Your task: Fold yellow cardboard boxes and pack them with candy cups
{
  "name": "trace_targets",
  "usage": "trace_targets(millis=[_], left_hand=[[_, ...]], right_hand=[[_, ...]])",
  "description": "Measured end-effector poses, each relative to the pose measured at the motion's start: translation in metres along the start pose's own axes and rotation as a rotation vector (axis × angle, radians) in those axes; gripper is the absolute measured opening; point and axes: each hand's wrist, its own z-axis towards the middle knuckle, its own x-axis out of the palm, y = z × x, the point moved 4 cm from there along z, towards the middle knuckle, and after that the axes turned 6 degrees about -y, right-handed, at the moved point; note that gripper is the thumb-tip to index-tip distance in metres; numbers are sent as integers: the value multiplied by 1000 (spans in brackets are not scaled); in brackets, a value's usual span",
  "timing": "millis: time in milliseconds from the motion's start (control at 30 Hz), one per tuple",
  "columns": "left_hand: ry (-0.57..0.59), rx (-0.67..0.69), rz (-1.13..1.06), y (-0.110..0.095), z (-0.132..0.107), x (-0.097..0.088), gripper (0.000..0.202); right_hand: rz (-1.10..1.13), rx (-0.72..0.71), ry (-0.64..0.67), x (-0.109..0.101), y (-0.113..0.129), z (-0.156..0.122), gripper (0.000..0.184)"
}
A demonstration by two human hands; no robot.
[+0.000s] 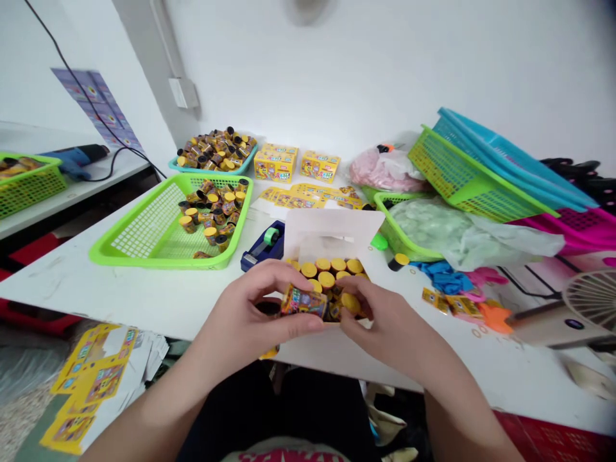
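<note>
A small cylindrical container in a shiny multicoloured wrap (304, 303) lies sideways over the near side of an open white-lined cardboard box (332, 224) at the white table's (308, 356) near edge, pinched between the thumb and fingers of the left hand (257, 314), while the right hand (380, 312) has its thumb and fingers around a yellow-capped cylinder (351, 303) at the box's near right corner. Upright yellow round caps (326, 280) crowd the box, with a dark blue tape dispenser (255, 255) just beyond its left side. Farther out, a lime-green plastic basket (158, 262) of similar cylinders stands toward the table's left edge, and printed yellow cartons (273, 168) stand along the far edge.
</note>
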Motion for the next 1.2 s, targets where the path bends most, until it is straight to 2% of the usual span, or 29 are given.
trace_targets(millis=[100, 167, 300, 367, 467, 567, 667, 767, 867, 967, 1033, 1100, 1200], left_hand=[[-61, 84, 192, -2, -3, 4, 56], [-85, 132, 278, -3, -4, 8, 72], [17, 278, 383, -11, -3, 25, 77], [68, 362, 393, -17, 1, 33, 75], [89, 454, 341, -25, 6, 38, 86], [80, 445, 224, -24, 7, 35, 98], [64, 452, 163, -16, 3, 30, 83], [26, 493, 125, -11, 1, 26, 67], [-29, 356, -7, -7, 8, 22, 61], [-32, 148, -166, -4, 15, 23, 61], [-32, 91, -268, -4, 18, 27, 60], [-7, 67, -369, -4, 20, 35, 60], [78, 62, -453, -4, 18, 49, 62]], right_hand=[[-21, 54, 84, 5, 0, 4, 32], [53, 13, 60, 1, 0, 2, 31], [468, -116, 18, -9, 8, -15, 32], [673, -155, 7, -12, 13, -21, 44], [763, -166, -27, -14, 11, -24, 49], [580, -177, -140, -23, -1, -23, 41], [222, -188, -291, -30, -14, -22, 34], [-76, -204, -304, -26, -20, -19, 30], [-225, -215, -259, -17, -22, -15, 27], [-196, -200, -274, -13, -19, -14, 38], [-13, -203, -305, -12, -12, -16, 54], [279, -215, -278, -8, -2, -21, 62], [631, -223, -276, -7, 6, -27, 49]])
